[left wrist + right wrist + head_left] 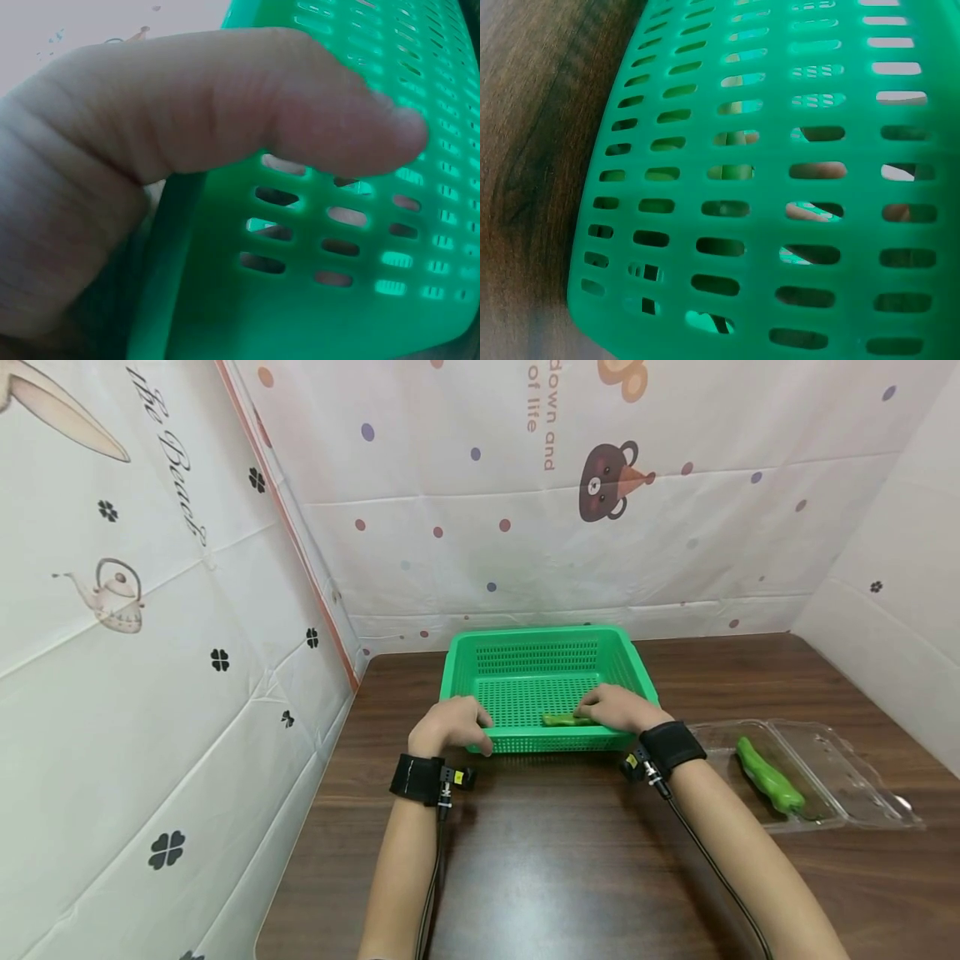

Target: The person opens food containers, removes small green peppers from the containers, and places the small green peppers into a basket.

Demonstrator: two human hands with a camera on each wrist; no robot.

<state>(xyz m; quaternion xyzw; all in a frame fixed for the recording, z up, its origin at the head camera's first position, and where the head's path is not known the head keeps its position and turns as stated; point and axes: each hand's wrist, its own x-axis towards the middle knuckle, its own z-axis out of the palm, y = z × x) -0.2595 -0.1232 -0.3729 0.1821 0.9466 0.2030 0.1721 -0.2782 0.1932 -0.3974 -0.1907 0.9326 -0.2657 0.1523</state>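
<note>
From above, the left hand [450, 724] curls over the green basket's [525, 639] near rim, gripping it; the right hand [615, 707] reaches inside, fingers pinching a green pepper [564, 720] lying on the basket floor. The left wrist view shows the thumb [330, 127] pressed against the basket's outer wall [315, 300]. The right wrist view shows fingers [817, 171] only dimly through the slots.

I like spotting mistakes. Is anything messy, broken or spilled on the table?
Nothing stands out. The green basket sits flat, one pepper lies inside under the right hand, another pepper rests in the open clear box.
</note>
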